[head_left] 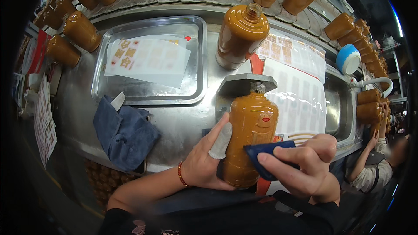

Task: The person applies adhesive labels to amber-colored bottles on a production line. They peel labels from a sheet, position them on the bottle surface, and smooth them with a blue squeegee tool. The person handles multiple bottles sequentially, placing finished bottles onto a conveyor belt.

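Note:
A glossy amber-brown bottle (246, 124) with a clear threaded neck stands tilted before me, a small red-centred emblem on its shoulder. My left hand (202, 161) grips its left side and base, a pale cot on one finger. In my right hand (311, 165) a flat blue scraper (269, 147) is pinched between thumb and fingers, its edge at the bottle's right side. Behind the bottle's neck is an angular grey metal rest (230, 88). A second brown bottle (244, 30) stands farther back.
A metal tray (143, 98) holds decal sheets (150, 58). A crumpled blue cloth (126, 135) lies nearer me. More printed sheets (300, 100) lie right, beside a sink (342, 109). Brown bottles line a conveyor (187, 0) behind. A co-worker (374, 169) is at far right.

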A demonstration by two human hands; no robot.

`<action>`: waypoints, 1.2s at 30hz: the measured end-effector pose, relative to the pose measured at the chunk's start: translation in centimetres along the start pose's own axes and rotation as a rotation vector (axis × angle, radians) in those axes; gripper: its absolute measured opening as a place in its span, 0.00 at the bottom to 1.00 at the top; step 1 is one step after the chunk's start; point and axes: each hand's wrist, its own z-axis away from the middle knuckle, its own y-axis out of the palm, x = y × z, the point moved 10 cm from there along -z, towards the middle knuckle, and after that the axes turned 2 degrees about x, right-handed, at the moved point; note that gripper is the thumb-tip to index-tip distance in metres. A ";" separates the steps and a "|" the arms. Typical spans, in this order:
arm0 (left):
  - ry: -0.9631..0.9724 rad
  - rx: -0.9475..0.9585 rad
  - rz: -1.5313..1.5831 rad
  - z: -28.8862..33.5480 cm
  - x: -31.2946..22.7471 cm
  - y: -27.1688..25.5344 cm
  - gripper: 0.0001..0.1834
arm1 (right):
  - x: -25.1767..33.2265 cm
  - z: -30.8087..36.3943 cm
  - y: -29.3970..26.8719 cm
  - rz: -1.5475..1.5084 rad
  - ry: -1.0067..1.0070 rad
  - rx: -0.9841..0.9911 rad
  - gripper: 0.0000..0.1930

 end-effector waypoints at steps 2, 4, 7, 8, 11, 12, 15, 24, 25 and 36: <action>-0.020 0.002 0.010 0.1 0.3 0.2 0.78 | -1.2 0.4 0.4 0.021 0.026 -0.083 0.23; 0.023 -0.002 -0.011 -0.1 -0.1 0.1 0.78 | -0.4 0.8 0.6 0.017 -0.019 -0.071 0.23; 0.029 -0.021 -0.015 0.0 -0.2 0.0 0.77 | -0.8 0.6 0.4 0.062 0.016 -0.078 0.23; 0.024 -0.029 -0.008 0.0 -0.1 0.0 0.77 | -0.6 0.7 0.5 0.050 0.009 -0.068 0.23; 0.025 -0.045 -0.006 0.0 -0.2 -0.1 0.77 | -1.9 0.0 0.3 0.000 0.107 -0.014 0.21; 0.027 -0.046 0.015 0.0 -0.2 -0.1 0.77 | -2.0 0.0 0.2 0.007 0.110 -0.028 0.21; 0.033 -0.034 0.041 -0.2 0.0 0.0 0.76 | -0.5 0.1 0.9 -0.065 0.020 0.005 0.22; 0.011 -0.026 0.018 0.0 0.0 0.0 0.76 | 0.8 -0.6 1.2 0.038 -0.037 0.083 0.23; 0.014 -0.028 0.008 0.0 -0.1 -0.2 0.76 | 0.1 -0.9 0.9 0.045 0.023 0.069 0.23; 0.041 -0.057 0.001 0.0 -0.3 -0.3 0.78 | 0.5 -0.7 1.1 -0.029 -0.028 0.085 0.19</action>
